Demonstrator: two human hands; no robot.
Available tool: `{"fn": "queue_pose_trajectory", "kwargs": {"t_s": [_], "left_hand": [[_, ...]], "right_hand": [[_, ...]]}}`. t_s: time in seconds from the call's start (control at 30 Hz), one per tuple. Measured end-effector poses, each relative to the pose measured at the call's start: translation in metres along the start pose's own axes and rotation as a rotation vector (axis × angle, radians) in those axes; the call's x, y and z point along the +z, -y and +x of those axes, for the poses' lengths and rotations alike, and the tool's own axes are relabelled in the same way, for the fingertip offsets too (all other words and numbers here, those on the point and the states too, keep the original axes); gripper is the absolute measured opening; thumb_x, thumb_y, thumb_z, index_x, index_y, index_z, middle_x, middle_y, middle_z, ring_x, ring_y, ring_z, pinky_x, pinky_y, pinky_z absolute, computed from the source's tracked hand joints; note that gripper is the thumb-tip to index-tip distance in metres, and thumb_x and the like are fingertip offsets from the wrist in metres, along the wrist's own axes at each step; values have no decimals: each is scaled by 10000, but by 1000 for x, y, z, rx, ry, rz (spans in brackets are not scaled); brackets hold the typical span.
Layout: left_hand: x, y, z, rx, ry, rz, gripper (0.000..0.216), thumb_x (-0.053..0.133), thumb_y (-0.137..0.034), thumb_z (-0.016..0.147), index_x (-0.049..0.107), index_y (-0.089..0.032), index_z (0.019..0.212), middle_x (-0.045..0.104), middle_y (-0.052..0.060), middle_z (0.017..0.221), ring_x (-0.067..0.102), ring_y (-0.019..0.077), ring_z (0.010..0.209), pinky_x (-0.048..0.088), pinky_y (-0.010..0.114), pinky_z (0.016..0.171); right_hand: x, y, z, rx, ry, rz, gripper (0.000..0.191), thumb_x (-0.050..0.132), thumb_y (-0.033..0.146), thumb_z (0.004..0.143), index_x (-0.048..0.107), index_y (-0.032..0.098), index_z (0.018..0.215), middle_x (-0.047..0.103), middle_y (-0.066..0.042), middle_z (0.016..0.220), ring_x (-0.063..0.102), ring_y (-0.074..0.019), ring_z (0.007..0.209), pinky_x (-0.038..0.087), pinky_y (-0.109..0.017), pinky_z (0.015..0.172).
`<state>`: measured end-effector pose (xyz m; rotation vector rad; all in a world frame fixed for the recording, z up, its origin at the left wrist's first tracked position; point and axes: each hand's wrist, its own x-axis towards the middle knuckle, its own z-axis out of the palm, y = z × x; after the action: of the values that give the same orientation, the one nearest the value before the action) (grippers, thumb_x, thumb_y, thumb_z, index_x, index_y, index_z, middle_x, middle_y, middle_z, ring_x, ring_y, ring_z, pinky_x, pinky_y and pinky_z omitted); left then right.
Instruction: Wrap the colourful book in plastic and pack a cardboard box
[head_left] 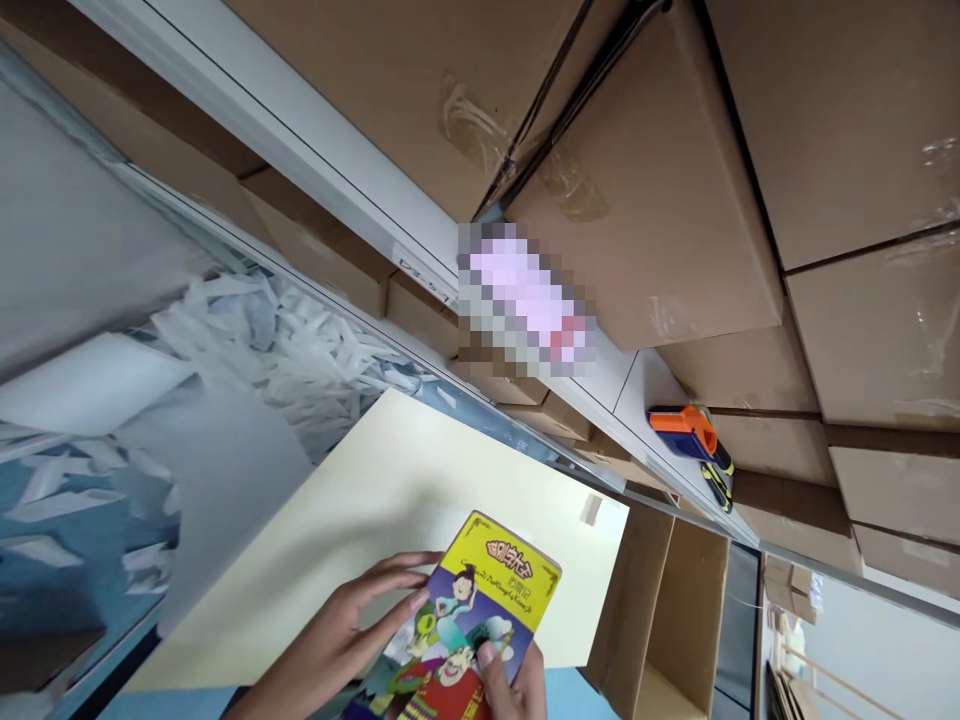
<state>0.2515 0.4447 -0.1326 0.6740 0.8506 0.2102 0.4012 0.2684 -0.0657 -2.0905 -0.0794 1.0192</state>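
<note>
- The book (469,620) (yellow cover with cartoon figures) sits low in the view, over the pale yellow sheet (360,510), held between both hands.
- The left hand (337,635) lies at the book's left edge with fingers spread and slightly bent, fingertips touching the cover; whether the thumb grips beneath cannot be told.
- The right hand (514,680) is mostly cut off by the bottom edge; its thumb presses on the cover near the lower right, fingers hidden behind the book.
- White paper strips (300,340) lie heaped beyond the sheet's far left edge, with a white foam piece (90,385) next to them.
- An open carton (667,610) stands just right of the sheet, touching its corner.
- An orange tape cutter (686,430) rests on the shelf rail (330,170), well apart from the hands.
- Stacked boxes (652,200) fill the shelves above and to the right; one bears a blurred label (525,300).
- Nothing lies between the hands and the book.
</note>
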Motion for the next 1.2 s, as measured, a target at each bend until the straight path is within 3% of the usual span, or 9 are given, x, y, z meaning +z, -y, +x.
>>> {"fn": "queue_pose_trajectory", "kwargs": {"t_s": [0.17,0.33,0.5,0.63,0.73,0.83,0.93,1.03,1.2], "left_hand": [[9,-11,-10,87,36,87,559,785,-792,737,782,-243,842,778,119,1262,733,370,1185,679,305,776],[30,-29,-25,102,124,191,517,784,-726,775,707,-214,775,794,59,875,772,309,896,633,309,717],[67,-50,-34,220,-26,284,518,680,-700,811,707,-210,645,761,40,690,737,275,754,595,322,697],[94,-48,-36,183,-200,333,549,656,-648,829,646,-220,485,664,61,507,687,229,588,579,316,684],[114,-42,-47,189,-249,274,558,734,-642,802,622,-217,459,638,59,487,668,217,547,591,332,675],[136,-36,-65,198,-252,277,590,755,-699,795,664,-191,510,682,72,557,684,219,596,606,349,706],[157,-25,-80,185,-250,288,633,750,-789,771,757,-164,669,746,79,659,722,248,703,606,349,714],[171,-11,-89,159,-226,301,672,756,-835,740,789,-164,785,781,86,732,745,278,776,607,346,707],[185,15,-94,316,-239,543,522,901,-668,684,809,-179,843,818,81,924,763,266,915,620,352,867]], "right_hand": [[-5,30,-5,-33,121,53,635,799,764,802,780,245,1168,831,-107,1147,802,-355,1060,678,-411,877],[-30,45,-13,145,141,222,566,821,705,771,771,239,1089,831,-95,972,827,-354,848,682,-448,703],[-57,68,-22,122,143,364,386,792,531,843,766,206,1051,833,-108,998,798,-249,784,643,-306,599],[-76,79,-6,360,476,476,189,782,349,854,676,193,833,561,67,522,423,-71,371,375,-140,345],[-93,71,4,380,676,578,131,724,285,895,645,197,838,461,111,499,316,-50,362,320,-110,329],[-112,55,5,337,734,590,114,716,296,913,669,193,929,515,102,538,345,-55,366,337,-125,334],[-128,36,4,262,703,529,249,755,412,907,698,196,1017,715,26,707,568,-102,467,479,-183,417],[-146,20,5,49,655,417,451,756,572,902,716,211,1169,828,-62,1057,792,-217,860,657,-307,702],[-186,6,20,-455,596,163,490,727,602,942,761,232,1262,787,-79,1329,716,-291,1279,580,-473,1116]]}}
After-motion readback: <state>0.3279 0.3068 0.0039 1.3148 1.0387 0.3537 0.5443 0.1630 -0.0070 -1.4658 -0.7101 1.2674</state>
